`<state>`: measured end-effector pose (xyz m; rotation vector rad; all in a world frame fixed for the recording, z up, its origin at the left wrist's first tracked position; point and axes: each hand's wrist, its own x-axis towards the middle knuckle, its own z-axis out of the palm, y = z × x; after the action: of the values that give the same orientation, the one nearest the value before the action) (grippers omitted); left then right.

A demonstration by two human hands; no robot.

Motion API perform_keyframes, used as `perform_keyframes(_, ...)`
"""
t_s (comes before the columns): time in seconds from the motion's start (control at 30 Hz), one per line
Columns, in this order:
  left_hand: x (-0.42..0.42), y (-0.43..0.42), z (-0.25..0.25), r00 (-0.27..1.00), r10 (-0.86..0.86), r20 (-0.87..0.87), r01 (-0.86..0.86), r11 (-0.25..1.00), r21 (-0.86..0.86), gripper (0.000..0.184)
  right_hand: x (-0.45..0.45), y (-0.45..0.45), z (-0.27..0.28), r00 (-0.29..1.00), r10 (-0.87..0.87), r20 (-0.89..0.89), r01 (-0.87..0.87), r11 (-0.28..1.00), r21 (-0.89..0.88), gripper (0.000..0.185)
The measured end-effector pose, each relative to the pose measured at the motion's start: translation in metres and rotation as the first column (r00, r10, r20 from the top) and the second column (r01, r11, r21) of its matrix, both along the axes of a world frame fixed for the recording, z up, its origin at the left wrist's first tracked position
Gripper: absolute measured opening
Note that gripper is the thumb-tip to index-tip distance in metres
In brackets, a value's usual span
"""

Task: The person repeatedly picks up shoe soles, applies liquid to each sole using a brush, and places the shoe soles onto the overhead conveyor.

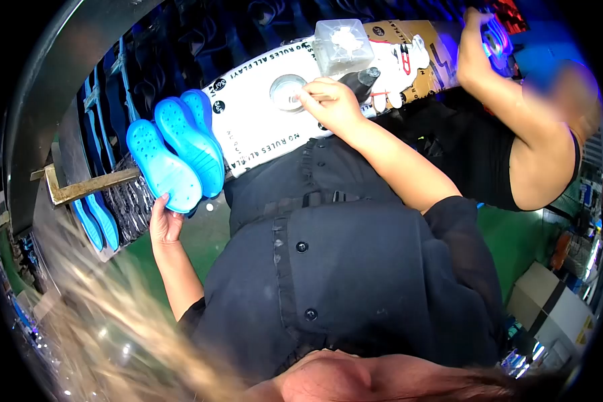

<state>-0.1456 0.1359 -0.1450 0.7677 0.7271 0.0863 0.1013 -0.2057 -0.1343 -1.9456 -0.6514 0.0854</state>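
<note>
My left hand (167, 221) grips the heel end of a blue insole (157, 161), thumb on its top face. Two more blue insoles (193, 144) lie just right of it, overlapping at the edge of a white printed sheet (254, 130). On that sheet stands a small round metal dish (287, 92). My right hand (331, 104) is over the dish's right side, its fingers pinched on a thin tool whose tip is in the dish; the tool is mostly hidden. Close beyond this hand is a translucent square container (342, 47).
A dark pointed object (360, 82) and white items with red parts (398, 63) lie right of the container. A co-worker (516, 127) reaches over the right end. A metal bracket (94, 187) juts in at left, near more blue insoles (96, 221).
</note>
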Motion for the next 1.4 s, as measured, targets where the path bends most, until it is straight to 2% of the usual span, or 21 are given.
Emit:
perform_keyframes(0.1, 0.006, -0.021, 0.012, 0.998, 0.045, -0.052, -0.042, 0.998, 0.053, 0.044, 0.004, -0.004, 0.003, 1.0, 0.006, 0.009, -0.007, 0.994, 0.105, 0.011)
perform_keyframes(0.17, 0.016, -0.043, 0.028, 0.996, 0.06, -0.063, -0.052, 0.991, 0.122, 0.044, 0.005, -0.01, 0.005, 0.997, 0.003, 0.071, -0.011, 0.993, 0.114, 0.013)
perform_keyframes(0.23, 0.028, -0.064, 0.036, 1.0, -0.015, 0.026, 0.01, 0.982, 0.188, 0.043, -0.001, -0.014, 0.018, 0.989, -0.027, -0.144, 0.056, 0.977, 0.204, 0.019)
perform_keyframes(0.27, 0.036, -0.076, 0.036, 0.999, 0.014, 0.044, -0.026, 0.962, 0.273, 0.043, -0.005, -0.014, 0.028, 0.953, -0.048, -0.299, 0.131, 0.956, 0.263, 0.024)
perform_keyframes(0.3, 0.044, -0.086, 0.036, 0.997, 0.041, 0.063, -0.061, 0.932, 0.357, 0.044, -0.006, -0.017, 0.031, 0.954, -0.041, -0.297, 0.124, 0.955, 0.268, 0.024)
perform_keyframes(0.37, 0.061, -0.11, 0.045, 0.995, 0.057, 0.08, -0.091, 0.836, 0.541, 0.042, -0.007, -0.022, 0.036, 0.898, 0.01, -0.44, 0.177, 0.907, 0.381, 0.025)
perform_keyframes(0.43, 0.073, -0.119, 0.042, 0.991, -0.02, 0.133, -0.077, 0.726, 0.683, 0.043, -0.018, -0.02, 0.053, 0.901, 0.026, -0.434, 0.166, 0.902, 0.399, 0.025)
perform_keyframes(0.5, 0.083, -0.134, 0.052, 0.988, -0.03, 0.151, -0.088, 0.696, 0.712, 0.044, -0.029, -0.019, 0.069, 0.96, 0.115, -0.253, -0.021, 0.937, 0.347, 0.025)
perform_keyframes(0.53, 0.087, -0.137, 0.053, 0.981, -0.081, 0.178, -0.101, 0.568, 0.817, 0.043, -0.038, -0.017, 0.075, 0.977, 0.12, -0.177, -0.056, 0.943, 0.327, 0.026)
perform_keyframes(0.57, 0.09, -0.142, 0.056, 0.971, -0.136, 0.195, -0.121, 0.425, 0.897, 0.042, -0.043, -0.013, 0.078, 0.987, 0.158, 0.004, -0.149, 0.927, 0.344, 0.022)
perform_keyframes(0.63, 0.095, -0.152, 0.063, 0.974, -0.131, 0.184, -0.107, 0.449, 0.887, 0.041, -0.043, -0.011, 0.079, 0.894, 0.19, 0.406, -0.294, 0.932, 0.211, 0.016)
perform_keyframes(0.67, 0.097, -0.154, 0.064, 0.968, -0.15, 0.201, -0.112, 0.459, 0.881, 0.041, -0.044, -0.008, 0.079, 0.822, 0.181, 0.54, -0.289, 0.949, 0.122, 0.007)
perform_keyframes(0.8, 0.101, -0.162, 0.069, 0.96, -0.173, 0.218, -0.115, 0.469, 0.876, 0.038, -0.045, -0.006, 0.075, 0.804, 0.136, 0.579, -0.267, 0.953, 0.146, 0.006)
perform_keyframes(0.87, 0.102, -0.163, 0.071, 0.956, -0.176, 0.235, -0.129, 0.465, 0.876, 0.037, -0.047, -0.005, 0.076, 0.872, 0.165, 0.461, -0.276, 0.944, 0.183, 0.007)
perform_keyframes(1.0, 0.102, -0.162, 0.071, 0.956, -0.177, 0.233, -0.137, 0.431, 0.892, 0.036, -0.045, -0.008, 0.072, 0.851, 0.185, 0.491, -0.293, 0.944, 0.152, 0.008)
perform_keyframes(1.17, 0.101, -0.158, 0.067, 0.954, -0.186, 0.235, -0.139, 0.417, 0.898, 0.034, -0.047, -0.012, 0.082, 0.964, 0.103, 0.245, -0.169, 0.949, 0.266, 0.012)
perform_keyframes(1.2, 0.102, -0.159, 0.067, 0.954, -0.187, 0.233, -0.137, 0.419, 0.898, 0.034, -0.044, -0.011, 0.077, 0.929, 0.108, 0.354, -0.196, 0.955, 0.224, 0.01)
perform_keyframes(1.23, 0.102, -0.159, 0.067, 0.953, -0.187, 0.236, -0.139, 0.422, 0.896, 0.034, -0.044, -0.01, 0.076, 0.93, 0.105, 0.351, -0.192, 0.956, 0.223, 0.01)
perform_keyframes(1.3, 0.103, -0.161, 0.069, 0.952, -0.187, 0.242, -0.144, 0.426, 0.893, 0.034, -0.042, -0.006, 0.074, 0.894, 0.224, 0.388, -0.309, 0.935, 0.173, 0.008)
perform_keyframes(1.4, 0.102, -0.16, 0.07, 0.957, -0.183, 0.225, -0.125, 0.44, 0.889, 0.034, -0.041, -0.007, 0.071, 0.89, 0.19, 0.414, -0.273, 0.95, 0.153, 0.007)
